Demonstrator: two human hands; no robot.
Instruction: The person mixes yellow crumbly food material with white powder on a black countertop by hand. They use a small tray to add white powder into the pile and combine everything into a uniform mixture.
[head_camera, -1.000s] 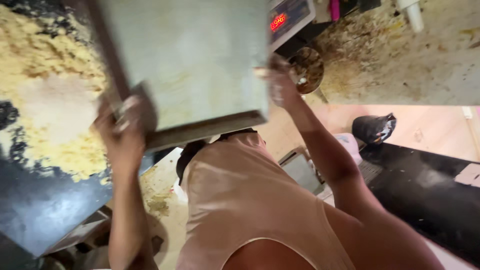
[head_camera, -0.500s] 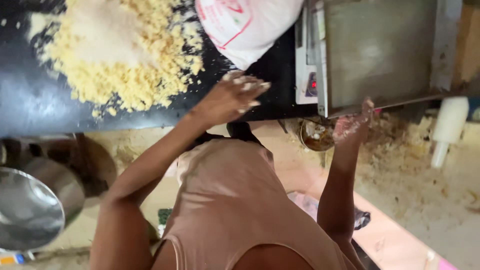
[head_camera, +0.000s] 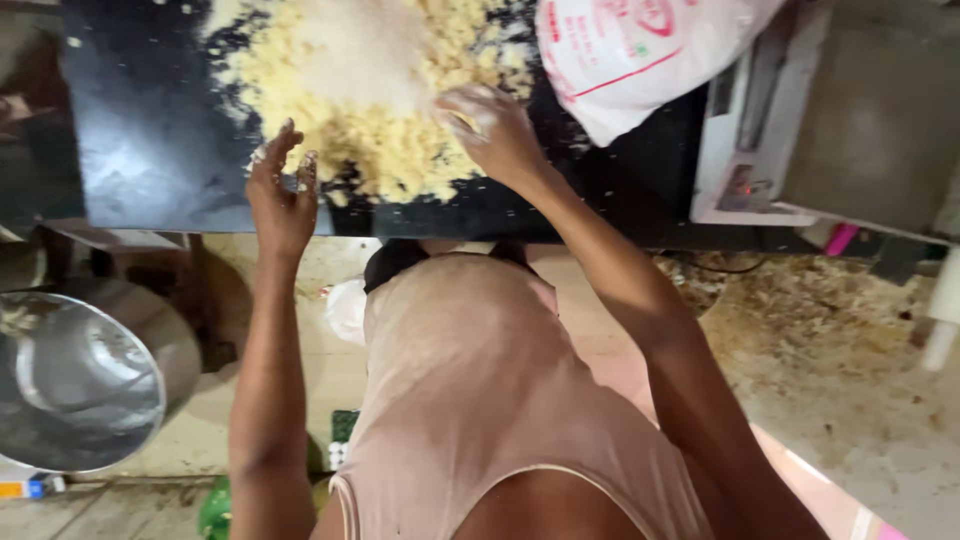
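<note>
A heap of yellow crumbly mix (head_camera: 385, 130) topped with white powder (head_camera: 355, 45) lies on a black worktop (head_camera: 140, 140). My left hand (head_camera: 282, 190) is at the heap's near left edge, fingers apart and dusted with powder, holding nothing. My right hand (head_camera: 495, 130) rests palm down on the right side of the heap, fingers spread into the crumbs. A white sack with red print (head_camera: 640, 55) lies on the worktop just right of my right hand.
A weighing scale with a grey metal tray (head_camera: 870, 110) stands at the right end of the worktop. A large steel pot (head_camera: 85, 375) sits on the floor at lower left. The floor at right is littered with crumbs (head_camera: 830, 320).
The metal tray that both hands held over the heap a second ago now sits on the scale. Both hands have come down to the heap, the right one now on it.
</note>
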